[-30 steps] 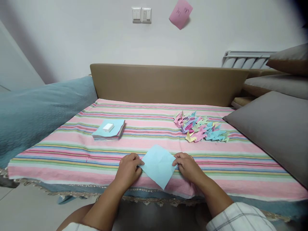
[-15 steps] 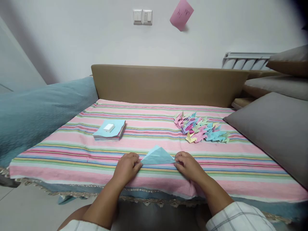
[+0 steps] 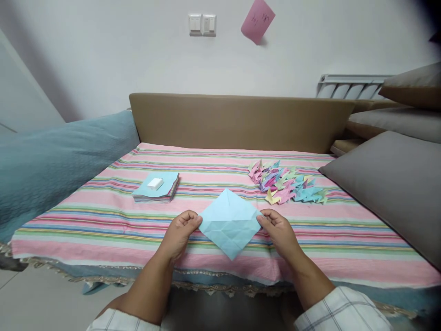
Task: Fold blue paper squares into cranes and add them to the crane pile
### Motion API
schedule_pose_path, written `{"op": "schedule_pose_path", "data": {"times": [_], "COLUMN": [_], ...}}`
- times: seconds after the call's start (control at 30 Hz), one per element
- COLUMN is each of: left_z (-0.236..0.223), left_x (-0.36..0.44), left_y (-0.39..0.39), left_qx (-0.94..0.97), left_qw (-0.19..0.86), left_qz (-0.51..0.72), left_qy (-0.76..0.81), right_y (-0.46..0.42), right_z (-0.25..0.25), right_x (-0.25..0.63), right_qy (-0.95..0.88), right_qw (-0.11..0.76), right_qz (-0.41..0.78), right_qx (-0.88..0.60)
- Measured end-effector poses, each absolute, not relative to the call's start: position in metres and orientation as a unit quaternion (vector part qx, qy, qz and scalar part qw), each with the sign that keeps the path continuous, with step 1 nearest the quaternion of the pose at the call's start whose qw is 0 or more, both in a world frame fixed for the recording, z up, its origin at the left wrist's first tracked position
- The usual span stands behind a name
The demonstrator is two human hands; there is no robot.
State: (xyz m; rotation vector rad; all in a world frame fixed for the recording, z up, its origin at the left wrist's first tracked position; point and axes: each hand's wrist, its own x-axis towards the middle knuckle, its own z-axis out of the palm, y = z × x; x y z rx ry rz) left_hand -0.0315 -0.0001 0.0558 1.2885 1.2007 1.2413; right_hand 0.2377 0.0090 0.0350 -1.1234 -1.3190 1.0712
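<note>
A light blue sheet of origami paper (image 3: 230, 216), opened into a diamond with crease lines across it, is stretched between my two hands. My left hand (image 3: 182, 230) pinches its left corner, thumb on top. At the right corner, my right hand (image 3: 277, 227) grips the paper the same way. One corner points toward the backrest and the opposite one toward me. Beyond my right hand lies a cluster of folded paper figures (image 3: 289, 184) in pink, purple, yellow, green and blue.
To the left sits a stack of coloured paper (image 3: 156, 188) with a small white block (image 3: 155, 184) on top. The striped pink cloth (image 3: 213, 161) covers the seat. Grey cushions (image 3: 389, 174) are piled at the right, and a brown backrest (image 3: 241, 122) stands behind.
The blue paper has gone from a folded triangle lying on the cloth to an opened diamond. Both hands have risen slightly, still pinching its side corners.
</note>
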Motion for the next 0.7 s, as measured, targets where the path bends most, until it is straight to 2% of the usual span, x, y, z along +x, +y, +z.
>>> {"op": "schedule_pose_path", "data": {"times": [0.13, 0.4, 0.47, 0.6, 0.7], "left_z": [0.046, 0.036, 0.037, 0.038, 0.038], "left_x": [-0.026, -0.018, -0.016, -0.013, -0.013], "left_y": [0.009, 0.011, 0.011, 0.012, 0.012], "left_qx": [0.545, 0.641, 0.644, 0.644, 0.648], "left_qw": [0.427, 0.221, 0.2, 0.178, 0.175], "left_qz": [0.46, 0.301, 0.27, 0.235, 0.224], "left_qy": [0.556, 0.671, 0.687, 0.706, 0.707], "right_y": [0.02, 0.025, 0.024, 0.015, 0.005], "right_z": [0.022, 0.013, 0.014, 0.017, 0.015], "right_x": [0.234, 0.227, 0.224, 0.213, 0.201], "right_qy": [-0.543, -0.623, -0.646, -0.719, -0.799], "right_qw": [0.487, 0.381, 0.356, 0.333, 0.279], "right_qz": [0.444, 0.339, 0.282, 0.056, 0.023], "right_qx": [-0.521, -0.593, -0.613, -0.607, -0.533]}}
